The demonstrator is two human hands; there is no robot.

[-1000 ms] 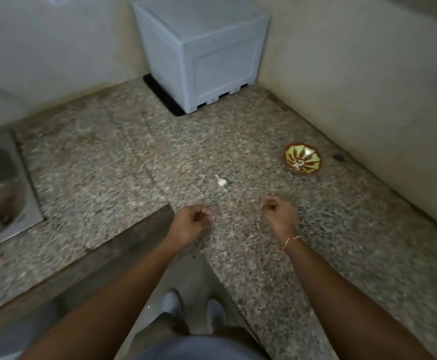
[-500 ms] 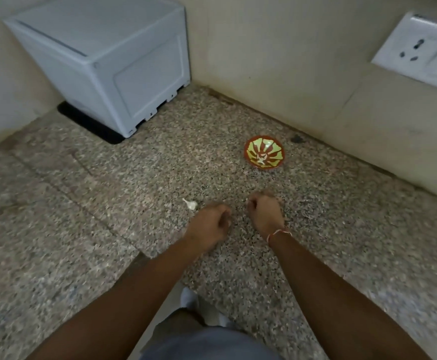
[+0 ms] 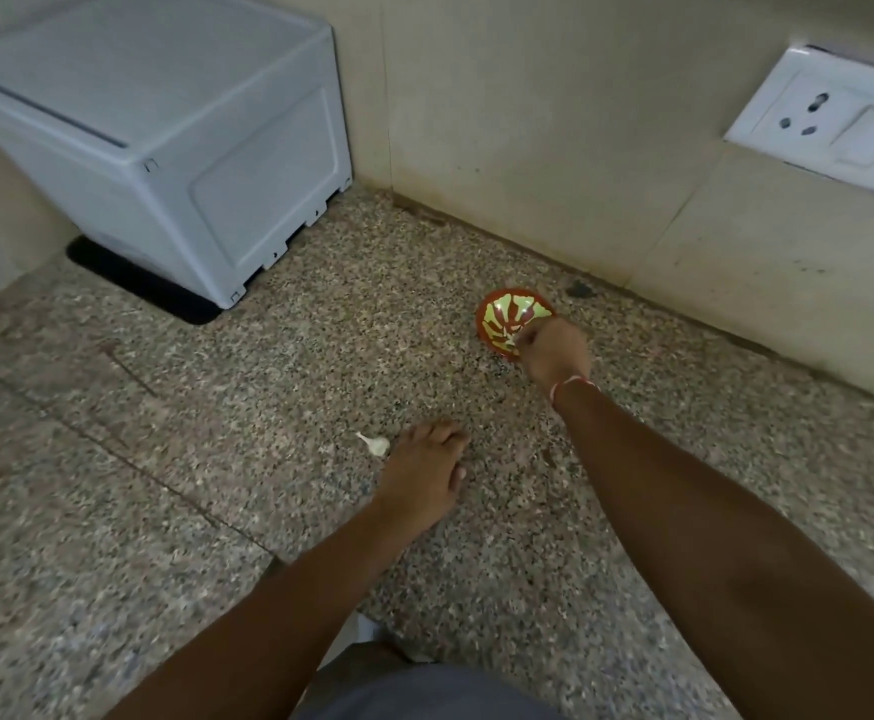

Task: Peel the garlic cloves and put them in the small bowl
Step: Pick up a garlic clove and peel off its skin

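Note:
The small bowl [image 3: 502, 317], red with a yellow-green pattern, stands on the speckled stone counter near the back wall. My right hand [image 3: 554, 356] reaches over the bowl's near right rim with fingertips bunched together, and a pale bit of garlic shows at them. My left hand [image 3: 424, 470] rests on the counter with its fingers loosely bent and holds nothing. A white garlic clove [image 3: 377, 445] with a pointed tail lies on the counter just left of my left fingertips, apart from them.
A grey plastic box [image 3: 165, 148] on a black mat fills the back left corner. A white wall socket [image 3: 829, 122] sits on the wall at the right. The counter's front edge [image 3: 274, 558] cuts in under my left forearm.
My right hand has moved from beside my left hand forward to the bowl. My left hand has uncurled from a fist and now lies by the loose clove.

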